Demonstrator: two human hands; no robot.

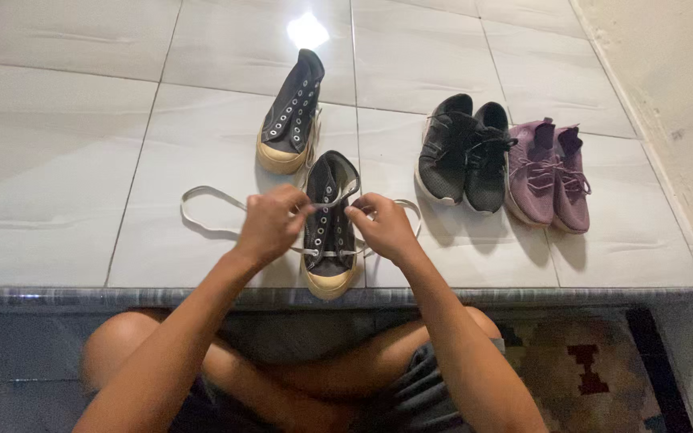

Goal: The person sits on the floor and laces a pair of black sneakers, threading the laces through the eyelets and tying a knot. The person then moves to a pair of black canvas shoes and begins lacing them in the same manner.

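Both hands flank the near shoe (330, 232), toe toward the person: left hand (270, 224) and right hand (384, 227) apparently pinching lace (202, 192).

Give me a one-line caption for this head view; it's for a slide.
Left hand and right hand hold a white lace over a dark high-top shoe on the tiled floor.

Matt canvas sneaker (330, 228) with rubber toe on glossy tiled floor (66, 160).

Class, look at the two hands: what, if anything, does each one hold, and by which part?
Both the left hand and right hand pinch the white shoelace near where it crosses the dark high-top shoe.
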